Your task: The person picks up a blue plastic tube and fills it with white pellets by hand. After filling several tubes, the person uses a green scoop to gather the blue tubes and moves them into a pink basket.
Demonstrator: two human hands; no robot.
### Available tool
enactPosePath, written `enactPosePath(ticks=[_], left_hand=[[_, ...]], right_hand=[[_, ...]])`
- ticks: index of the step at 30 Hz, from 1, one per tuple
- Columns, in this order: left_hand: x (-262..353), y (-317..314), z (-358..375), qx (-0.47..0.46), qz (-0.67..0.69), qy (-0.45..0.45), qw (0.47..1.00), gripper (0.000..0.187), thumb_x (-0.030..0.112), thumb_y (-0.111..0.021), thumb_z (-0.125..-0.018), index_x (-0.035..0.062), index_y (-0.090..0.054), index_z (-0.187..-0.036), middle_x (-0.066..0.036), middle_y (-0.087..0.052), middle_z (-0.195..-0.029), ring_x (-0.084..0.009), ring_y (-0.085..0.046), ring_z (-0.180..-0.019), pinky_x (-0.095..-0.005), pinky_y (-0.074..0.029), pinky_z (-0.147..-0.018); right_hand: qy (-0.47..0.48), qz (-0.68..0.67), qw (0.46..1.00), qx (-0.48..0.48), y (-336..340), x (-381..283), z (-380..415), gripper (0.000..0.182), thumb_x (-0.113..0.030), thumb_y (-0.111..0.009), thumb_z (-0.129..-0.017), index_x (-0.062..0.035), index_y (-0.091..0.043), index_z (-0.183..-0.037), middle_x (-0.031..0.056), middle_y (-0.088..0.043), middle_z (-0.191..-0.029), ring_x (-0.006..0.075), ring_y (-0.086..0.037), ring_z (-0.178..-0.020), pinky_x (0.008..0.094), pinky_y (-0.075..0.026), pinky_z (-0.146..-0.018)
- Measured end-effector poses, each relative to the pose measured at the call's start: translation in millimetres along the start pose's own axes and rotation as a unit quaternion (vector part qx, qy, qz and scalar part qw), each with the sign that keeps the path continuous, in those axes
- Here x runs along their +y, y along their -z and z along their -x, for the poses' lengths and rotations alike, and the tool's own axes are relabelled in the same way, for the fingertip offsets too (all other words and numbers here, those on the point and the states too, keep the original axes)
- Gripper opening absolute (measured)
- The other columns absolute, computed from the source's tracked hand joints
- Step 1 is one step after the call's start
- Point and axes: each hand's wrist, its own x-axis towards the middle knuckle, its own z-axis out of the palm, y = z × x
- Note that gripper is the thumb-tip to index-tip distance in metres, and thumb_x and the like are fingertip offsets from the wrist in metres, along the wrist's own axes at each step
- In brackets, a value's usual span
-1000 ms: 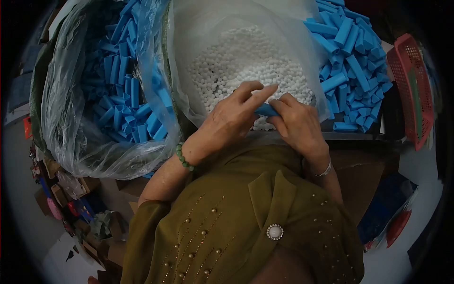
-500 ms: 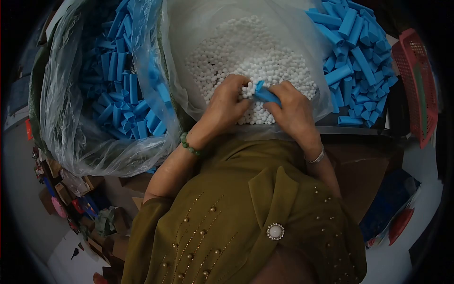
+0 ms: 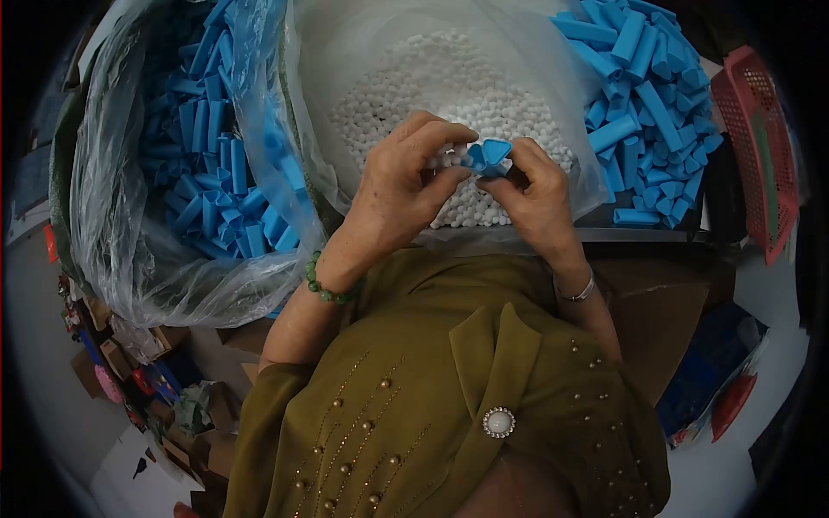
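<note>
Gripping a blue tube above the white pellets, the right hand is pinching it between thumb and fingers; the left hand is curling close beside, its hold unclear. Both are hiding some pellets. A plastic-lined bag of blue pieces is standing left; a blue pile is lying right, near a pink basket.

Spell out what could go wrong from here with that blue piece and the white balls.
First, the right hand might pinch too hard and squash the blue piece at its open end. Second, the white balls showing between the left hand's thumb and fingers, if gripped, could slip out and scatter.
</note>
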Motion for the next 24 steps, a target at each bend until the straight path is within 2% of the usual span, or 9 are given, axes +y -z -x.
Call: enactPosePath(ticks=[2,4,9,12,14,17,20,22,24], left_hand=[[-1.5,2.4,-0.8,-0.013,-0.013,0.004,1.0,0.029,-0.006,-0.066,-0.075,0.0042,-0.065,-0.103,-0.006,-0.057,-0.084,-0.0158,-0.055,-0.067,-0.0283,-0.044,-0.056],[-1.5,0.7,-0.9,-0.007,0.018,0.017,1.0,0.028,-0.005,-0.066,-0.076,0.0041,-0.065,-0.103,-0.006,-0.057,-0.083,-0.0149,-0.055,-0.067,-0.0275,-0.044,-0.056],[-3.0,1.0,-1.2,0.005,0.065,0.04,0.997,0.023,-0.001,-0.067,-0.078,0.0041,-0.066,-0.101,-0.005,-0.058,-0.081,-0.0123,-0.054,-0.065,-0.0257,-0.045,-0.057],[-5.7,2.4,0.0,-0.021,0.082,0.094,0.992,0.025,0.004,-0.071,-0.079,0.0059,-0.068,-0.104,-0.006,-0.06,-0.091,-0.0151,-0.059,-0.078,-0.0282,-0.048,-0.067],[-8.7,-2.0,-1.3,0.011,0.035,-0.033,0.999,0.03,0.011,-0.074,-0.079,0.0072,-0.068,-0.109,-0.009,-0.06,-0.108,-0.0197,-0.059,-0.097,-0.0332,-0.049,-0.079],[-13.9,-3.5,3.9,-0.043,0.073,-0.007,0.996,0.036,0.014,-0.075,-0.08,0.0089,-0.067,-0.115,-0.012,-0.056,-0.123,-0.0241,-0.055,-0.112,-0.0383,-0.046,-0.089],[-20.1,-10.9,9.1,-0.023,0.211,0.009,0.977,0.033,0.012,-0.07,-0.085,0.0086,-0.066,-0.117,-0.011,-0.055,-0.124,-0.0219,-0.057,-0.107,-0.0353,-0.049,-0.085],[-9.6,-10.8,12.1,-0.018,0.292,0.044,0.955,0.031,0.01,-0.068,-0.087,0.0082,-0.066,-0.118,-0.011,-0.054,-0.125,-0.0201,-0.058,-0.105,-0.0329,-0.05,-0.082],[-6.1,-10.2,14.1,-0.011,0.371,0.081,0.925,0.03,0.009,-0.066,-0.089,0.0077,-0.066,-0.118,-0.01,-0.052,-0.127,-0.0184,-0.058,-0.103,-0.0304,-0.051,-0.08]], right_hand=[[-0.009,-0.02,1.0,-0.001,0.0,2.0,-0.2,0.025,0.004,-0.072,-0.076,0.0003,-0.063,-0.099,0.002,-0.056,-0.088,0.007,-0.055,-0.074,0.0233,-0.045,-0.061],[0.009,-0.066,0.998,0.001,0.1,5.7,-0.2,0.031,0.001,-0.073,-0.075,-0.0008,-0.062,-0.104,0.0078,-0.059,-0.091,0.0145,-0.061,-0.075,0.027,-0.05,-0.063],[0.011,-0.118,0.993,0.009,-0.4,6.7,1.7,0.031,0.004,-0.072,-0.077,-0.0007,-0.063,-0.106,0.0054,-0.059,-0.096,0.0102,-0.061,-0.079,0.0241,-0.051,-0.065],[0.008,-0.136,0.991,0.01,0.1,7.0,2.8,0.029,0.005,-0.07,-0.079,-0.0013,-0.063,-0.106,0.0033,-0.06,-0.098,0.0089,-0.06,-0.082,0.0237,-0.051,-0.069],[-0.001,-0.152,0.988,0.006,-0.1,3.4,3.6,0.027,0.006,-0.068,-0.081,-0.0017,-0.063,-0.106,0.0015,-0.061,-0.099,0.0083,-0.06,-0.085,0.0238,-0.051,-0.073],[0.002,-0.135,0.991,0.009,-3.1,-7.3,3.8,0.029,0.006,-0.068,-0.081,-0.0023,-0.063,-0.108,0.0018,-0.062,-0.099,0.0073,-0.059,-0.085,0.0232,-0.05,-0.071],[0.019,-0.103,0.994,-0.009,-1.7,-11.5,2.8,0.03,0.002,-0.067,-0.084,-0.0024,-0.06,-0.113,0.0046,-0.062,-0.095,0.0111,-0.062,-0.079,0.0237,-0.051,-0.066],[-0.071,-0.309,0.943,-0.107,5.5,-13.2,1.4,0.03,-0.008,-0.064,-0.09,-0.0004,-0.057,-0.118,0.0073,-0.063,-0.098,0.0144,-0.065,-0.083,0.0265,-0.053,-0.069],[-0.078,-0.404,0.902,-0.134,8.5,-10.5,-0.5,0.032,-0.014,-0.062,-0.093,0.0011,-0.055,-0.12,0.0087,-0.063,-0.099,0.0167,-0.066,-0.085,0.0286,-0.054,-0.071]])
